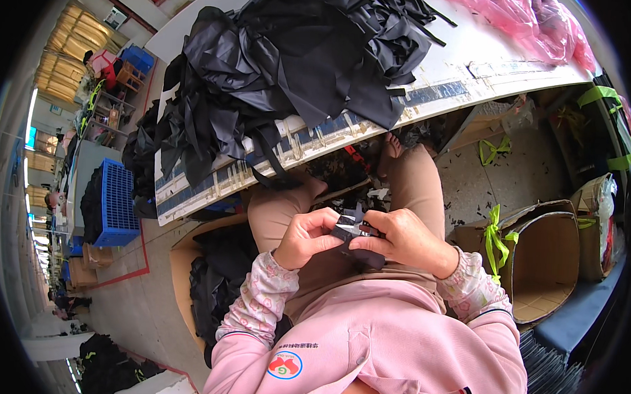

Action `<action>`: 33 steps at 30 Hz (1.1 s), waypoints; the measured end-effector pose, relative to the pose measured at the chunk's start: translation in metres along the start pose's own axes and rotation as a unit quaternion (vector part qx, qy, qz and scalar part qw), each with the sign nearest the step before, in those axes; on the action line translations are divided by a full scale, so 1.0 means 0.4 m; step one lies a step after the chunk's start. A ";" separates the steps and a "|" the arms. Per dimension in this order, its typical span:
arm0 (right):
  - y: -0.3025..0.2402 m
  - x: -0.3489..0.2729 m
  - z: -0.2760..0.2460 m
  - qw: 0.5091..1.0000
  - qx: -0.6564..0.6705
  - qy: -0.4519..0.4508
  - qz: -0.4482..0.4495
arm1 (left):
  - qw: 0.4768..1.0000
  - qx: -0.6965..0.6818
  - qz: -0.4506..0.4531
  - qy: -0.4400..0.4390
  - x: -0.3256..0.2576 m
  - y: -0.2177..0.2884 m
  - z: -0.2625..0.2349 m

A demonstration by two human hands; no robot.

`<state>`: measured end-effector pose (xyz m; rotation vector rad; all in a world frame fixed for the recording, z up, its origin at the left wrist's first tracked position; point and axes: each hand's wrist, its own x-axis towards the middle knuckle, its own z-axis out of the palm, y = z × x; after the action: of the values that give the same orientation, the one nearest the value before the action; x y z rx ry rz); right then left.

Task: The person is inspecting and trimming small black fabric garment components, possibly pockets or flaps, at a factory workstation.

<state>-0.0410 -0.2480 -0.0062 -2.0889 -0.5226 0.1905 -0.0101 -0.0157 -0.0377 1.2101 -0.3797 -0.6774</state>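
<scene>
Over my tan trousers (418, 190), my left hand (306, 238) and right hand (406, 240) pinched a small black-and-grey piece (346, 229), seemingly mid-adjustment; the next move likely called for steady fingertips. Beyond, crumpled black fabric (292, 61) covered part of a white-topped table (442, 59).

left hand (307, 240): pinching | right hand (410, 239): curled, pinching | forearms (261, 294): angled inward | hands close together

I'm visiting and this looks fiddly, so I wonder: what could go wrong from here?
The left hand and right hand pinch a small dark piece; it might slip and be hard to spot on the littered floor. Black fabric hangs over the edge of the table, so some could slide off if snagged.
</scene>
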 end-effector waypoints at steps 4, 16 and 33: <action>0.009 -0.003 0.001 1.000 0.006 -0.012 0.002 | 1.000 0.010 0.000 -0.022 0.003 -0.003 0.000; 0.021 -0.024 -0.015 0.996 0.080 -0.038 0.015 | 0.996 -0.009 -0.052 -0.068 0.006 0.008 -0.021; 0.014 -0.021 -0.022 0.988 -0.026 -0.138 -0.071 | 0.936 -0.017 -0.219 -0.276 0.051 0.043 -0.063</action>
<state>-0.0441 -0.2611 -0.0066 -2.0772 -0.8470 0.3903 0.0253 -0.0076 -0.0313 1.0645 -0.5657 -1.4179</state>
